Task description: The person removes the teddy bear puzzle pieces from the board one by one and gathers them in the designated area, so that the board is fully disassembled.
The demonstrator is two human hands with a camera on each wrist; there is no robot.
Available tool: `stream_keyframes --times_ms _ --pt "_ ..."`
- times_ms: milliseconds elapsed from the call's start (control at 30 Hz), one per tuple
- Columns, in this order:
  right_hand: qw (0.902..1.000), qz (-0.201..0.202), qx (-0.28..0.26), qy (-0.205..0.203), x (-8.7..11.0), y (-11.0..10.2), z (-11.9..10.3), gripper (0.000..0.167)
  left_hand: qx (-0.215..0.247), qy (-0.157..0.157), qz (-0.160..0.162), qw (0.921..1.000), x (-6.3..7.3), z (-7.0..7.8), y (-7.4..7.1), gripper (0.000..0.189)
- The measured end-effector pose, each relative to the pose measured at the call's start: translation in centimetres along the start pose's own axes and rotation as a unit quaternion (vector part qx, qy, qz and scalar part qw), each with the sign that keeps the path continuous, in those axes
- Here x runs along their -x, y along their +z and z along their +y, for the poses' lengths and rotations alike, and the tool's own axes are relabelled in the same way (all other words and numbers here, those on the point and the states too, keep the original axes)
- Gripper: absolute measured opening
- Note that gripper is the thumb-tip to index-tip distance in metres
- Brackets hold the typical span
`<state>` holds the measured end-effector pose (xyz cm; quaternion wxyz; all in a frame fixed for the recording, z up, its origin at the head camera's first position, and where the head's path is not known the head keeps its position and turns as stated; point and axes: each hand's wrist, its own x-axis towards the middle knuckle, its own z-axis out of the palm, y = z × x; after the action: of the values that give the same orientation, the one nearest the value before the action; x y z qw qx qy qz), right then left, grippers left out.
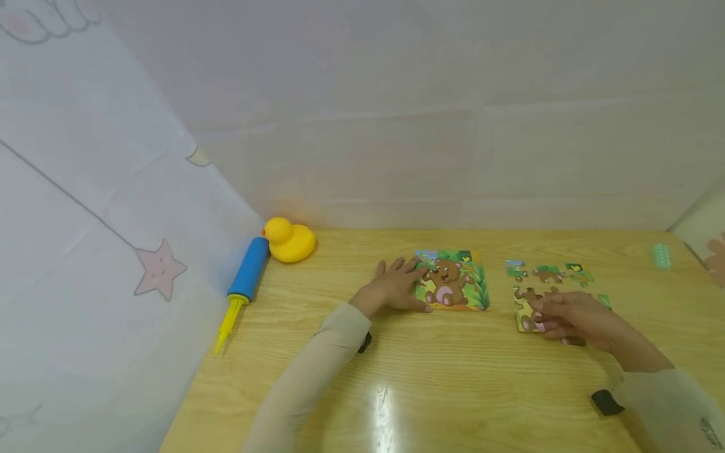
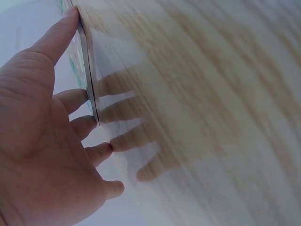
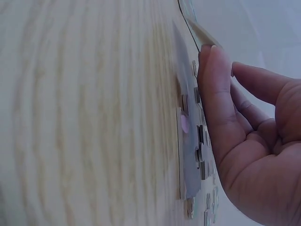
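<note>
A puzzle picture card with a brown bear lies flat on the wooden table. My left hand has its fingers spread against the card's left side, and the thumb touches its lower edge in the left wrist view. To the right, several loose puzzle pieces show parts of the same bear. Low over the nearer ones is my right hand. Its fingers pinch a thin puzzle piece, seen nearly edge-on in the right wrist view. The hand partly hides the pieces beneath it.
A yellow rubber duck sits at the table's back left, beside a blue and yellow hand pump. A small green bumpy object lies at the far right. Pale sheets hang behind the table and along its sides.
</note>
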<state>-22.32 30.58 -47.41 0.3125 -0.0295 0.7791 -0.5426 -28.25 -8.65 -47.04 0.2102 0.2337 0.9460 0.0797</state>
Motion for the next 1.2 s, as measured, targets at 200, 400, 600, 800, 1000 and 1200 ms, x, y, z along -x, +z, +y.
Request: stream_keyframes --times_ms 200,400,600,800,1000,1200 --pt "1.0 -0.003 -0.001 0.002 0.0 0.0 0.2 0.048 0.002 0.0 -0.001 1.0 -0.1 0.0 0.0 0.098" --pt "0.9999 -0.003 0.016 0.004 0.1 -0.2 0.1 0.043 0.006 0.001 0.001 1.0 -0.1 -0.1 0.1 0.098" --pt "0.9998 -0.007 0.018 0.004 0.3 -0.2 0.2 0.059 0.005 -0.002 -0.001 1.0 -0.1 0.1 0.0 0.098" --pt "0.9989 -0.021 0.041 -0.006 0.8 -0.7 -0.1 0.059 0.005 0.004 0.0 1.0 -0.1 0.0 0.1 0.099" --pt "0.9974 -0.038 0.06 -0.016 1.3 -1.1 -0.7 0.055 0.004 -0.001 0.001 1.0 -0.2 0.0 0.2 0.099" --pt "0.9956 -0.04 0.081 -0.025 1.6 -1.1 -0.8 0.054 0.009 0.0 0.002 1.0 -0.2 -0.1 0.3 0.098"
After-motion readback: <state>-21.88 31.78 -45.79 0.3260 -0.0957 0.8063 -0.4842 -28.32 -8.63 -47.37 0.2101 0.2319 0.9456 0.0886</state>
